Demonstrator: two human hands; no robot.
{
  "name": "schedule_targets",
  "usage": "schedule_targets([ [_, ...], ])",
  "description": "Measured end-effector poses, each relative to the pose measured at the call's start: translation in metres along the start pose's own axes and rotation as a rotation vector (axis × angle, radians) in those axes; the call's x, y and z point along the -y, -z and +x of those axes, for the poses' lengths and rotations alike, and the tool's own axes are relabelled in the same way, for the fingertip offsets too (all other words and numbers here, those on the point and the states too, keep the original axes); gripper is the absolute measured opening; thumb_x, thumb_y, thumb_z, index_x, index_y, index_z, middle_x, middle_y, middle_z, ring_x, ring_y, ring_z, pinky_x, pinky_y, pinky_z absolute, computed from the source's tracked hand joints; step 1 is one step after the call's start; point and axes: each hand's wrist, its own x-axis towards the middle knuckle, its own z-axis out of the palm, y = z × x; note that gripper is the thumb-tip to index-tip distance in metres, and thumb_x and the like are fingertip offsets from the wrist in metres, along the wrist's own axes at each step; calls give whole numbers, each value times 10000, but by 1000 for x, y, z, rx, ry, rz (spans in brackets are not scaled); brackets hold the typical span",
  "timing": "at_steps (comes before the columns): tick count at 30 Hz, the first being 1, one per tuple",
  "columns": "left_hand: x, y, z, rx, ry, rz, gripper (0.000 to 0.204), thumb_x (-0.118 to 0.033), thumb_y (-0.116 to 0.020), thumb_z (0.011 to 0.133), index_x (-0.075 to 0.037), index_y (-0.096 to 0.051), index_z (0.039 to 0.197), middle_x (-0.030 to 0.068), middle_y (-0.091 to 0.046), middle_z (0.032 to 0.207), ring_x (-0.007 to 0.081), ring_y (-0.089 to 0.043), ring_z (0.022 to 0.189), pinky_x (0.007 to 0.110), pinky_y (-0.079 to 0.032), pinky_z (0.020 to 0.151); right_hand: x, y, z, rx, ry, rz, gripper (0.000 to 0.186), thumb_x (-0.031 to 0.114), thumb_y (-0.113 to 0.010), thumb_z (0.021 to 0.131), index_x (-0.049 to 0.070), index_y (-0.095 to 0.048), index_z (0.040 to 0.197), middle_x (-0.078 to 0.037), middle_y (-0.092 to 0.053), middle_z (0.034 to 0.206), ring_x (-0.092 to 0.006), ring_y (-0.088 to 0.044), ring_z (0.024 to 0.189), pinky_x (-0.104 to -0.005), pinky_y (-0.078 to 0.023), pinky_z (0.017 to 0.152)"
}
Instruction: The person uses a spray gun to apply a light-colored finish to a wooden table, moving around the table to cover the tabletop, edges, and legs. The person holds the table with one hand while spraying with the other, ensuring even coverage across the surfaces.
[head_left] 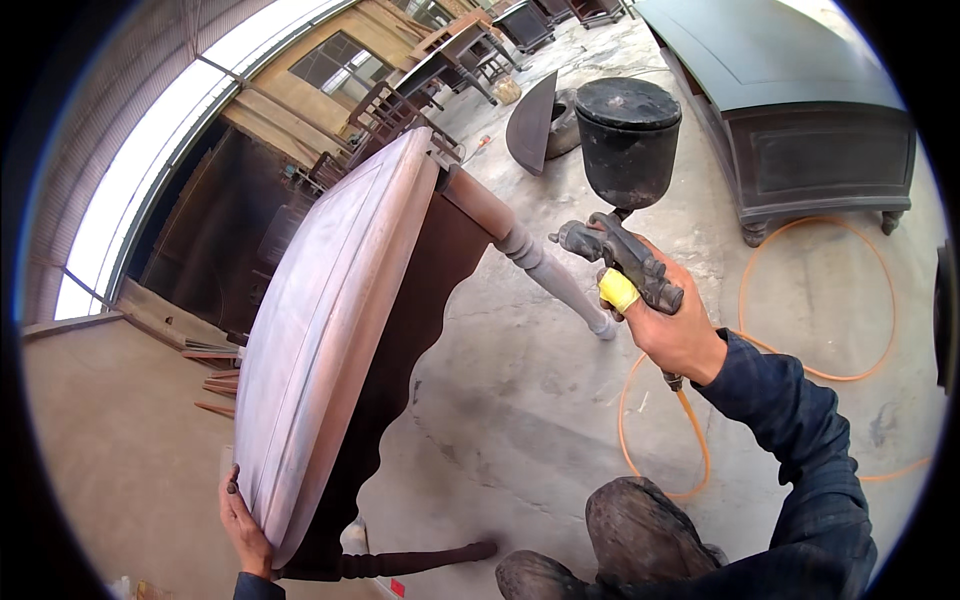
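Note:
A tilted wooden table (325, 280) leans at my left, its pale top partly whitish and its scalloped apron dark brown underneath. One turned leg (540, 268) points out to the right; another, darker leg (420, 560) lies low near the floor. My left hand (245, 528) grips the near corner of the tabletop. In my right hand (678, 330) is a spray gun (628, 262) with a dark, paint-crusted cup (628, 145) on top. Its nozzle faces left, toward the table, with a space between them. Yellow tape (619, 290) wraps one finger of that hand.
An orange hose (706, 450) runs from the gun and loops over the concrete floor. A large dark cabinet (815, 150) stands far right. Behind the cup are a dark half-round panel (532, 125) and a tyre (566, 128). Dark chairs (385, 118) stand beyond the table.

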Motion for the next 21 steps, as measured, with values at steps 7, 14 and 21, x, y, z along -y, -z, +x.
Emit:
schedule_targets([
  [7, -2, -1, -2, -10, -15, 4, 561, -366, -337, 1089, 99, -538, 1330, 195, -579, 1328, 272, -509, 1275, 372, -339, 1123, -14, 18, -28, -12, -135, -122, 496, 35, -572, 928, 4, -503, 1418, -47, -657, 1021, -63, -576, 872, -237, -483, 778],
  [14, -6, 0, -1, -8, -25, 10, 571, -368, -333, 1088, 107, -539, 1330, 200, -585, 1327, 278, -516, 1276, 372, -342, 1123, -36, 1, -17, -145, -100, -153, 545, 9, -547, 877, -9, -493, 1419, -159, -664, 1205, -148, -602, 1071, -272, -458, 959],
  [21, -3, 1, -2, -11, -25, 18, 575, -378, -339, 1085, 100, -547, 1327, 194, -592, 1324, 282, -522, 1272, 375, -350, 1119, -44, -32, -31, -44, -91, -186, 514, 31, -581, 887, -2, -513, 1396, -117, -677, 1006, -106, -572, 840, -265, -487, 774],
])
